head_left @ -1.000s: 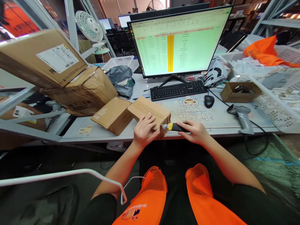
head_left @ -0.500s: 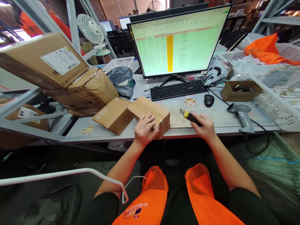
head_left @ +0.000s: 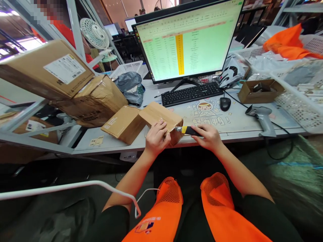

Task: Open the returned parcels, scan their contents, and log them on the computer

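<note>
A small brown cardboard box (head_left: 161, 113) lies near the front edge of the desk, tilted against a second printed box (head_left: 122, 123) on its left. My left hand (head_left: 157, 137) is closed on the near side of the small box, fingers over its top edge. In my right hand (head_left: 208, 137) is a box cutter (head_left: 189, 130) with a black and yellow handle. Its metal tip meets the right end of the box, at the upper edge. How deep the blade sits I cannot tell.
Large cartons (head_left: 73, 74) are stacked at left beside a grey plastic bag (head_left: 130, 85). Behind stand a keyboard (head_left: 191, 94) and monitor (head_left: 186, 43). To the right are a mouse (head_left: 225, 104), a barcode scanner (head_left: 262, 119), an open small box (head_left: 259, 91) and white baskets (head_left: 300, 111).
My right hand has moved left with the box cutter, from over the desk mat to the box's right end. My left hand keeps its hold on the box.
</note>
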`<state>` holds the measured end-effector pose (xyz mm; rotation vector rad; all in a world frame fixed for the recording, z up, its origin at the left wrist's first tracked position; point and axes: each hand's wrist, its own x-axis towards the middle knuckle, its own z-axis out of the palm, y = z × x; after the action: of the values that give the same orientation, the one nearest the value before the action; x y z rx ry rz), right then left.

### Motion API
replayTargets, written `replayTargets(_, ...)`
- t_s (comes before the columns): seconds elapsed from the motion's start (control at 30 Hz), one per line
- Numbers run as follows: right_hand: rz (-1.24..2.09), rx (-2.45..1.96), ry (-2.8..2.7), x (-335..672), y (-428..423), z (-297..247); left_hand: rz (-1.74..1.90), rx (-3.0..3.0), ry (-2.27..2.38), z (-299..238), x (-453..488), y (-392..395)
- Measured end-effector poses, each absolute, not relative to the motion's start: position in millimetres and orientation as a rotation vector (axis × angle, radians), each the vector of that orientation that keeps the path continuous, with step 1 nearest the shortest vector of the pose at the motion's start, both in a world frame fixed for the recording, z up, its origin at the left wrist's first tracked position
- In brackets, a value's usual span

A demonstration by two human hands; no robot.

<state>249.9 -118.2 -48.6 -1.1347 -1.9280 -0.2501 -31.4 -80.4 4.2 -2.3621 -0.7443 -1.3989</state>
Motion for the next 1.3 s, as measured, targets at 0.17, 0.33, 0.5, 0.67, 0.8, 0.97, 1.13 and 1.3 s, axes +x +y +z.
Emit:
replayTargets(0.17, -0.153, -1.362, -1.563, 293.4, -125.6, -62.7, -1.358, -2.601, -0.701, 13.7, -60.1, -60.2)
replayTargets(0.33, 0.079, -1.387, -1.614, 308.2, -160.5, -33.4, -1.175, -2.711, -1.148, 32.7, -121.1, 2.6)
replayTargets(0.5, 0.037, -1.393, -1.913, 275.6, -192.8, 43.0, -1.044, -2.533, -1.416, 23.1, -90.6, -32.9)
replayTargets(0.67, -0.187, -1.558, -2.165, 253.3, -194.4, 84.7, -1.009, -2.440, -1.177, 11.2, -38.9, -106.8)
replayTargets(0.8, -0.256, -1.664, -2.262, 238.5, -178.9, 96.7, -1.020, -2.445, -1.106, 13.4, -29.9, -107.4)
replayTargets(0.97, -0.277, -1.676, -2.277, 256.4, -164.2, 112.0, -1.068, -2.470, -1.045, 12.4, -31.0, -93.5)
replayTargets(1.13, -0.236, -1.984, -2.022, 375.6, -173.3, 96.4, -1.054, -2.484, -0.966, 23.2, -39.4, -97.0)
replayTargets(1.3, 0.019, -2.304, -1.587, 406.6, -145.2, 28.2, -0.722, -2.667, -0.811, 71.3, -17.9, -65.2)
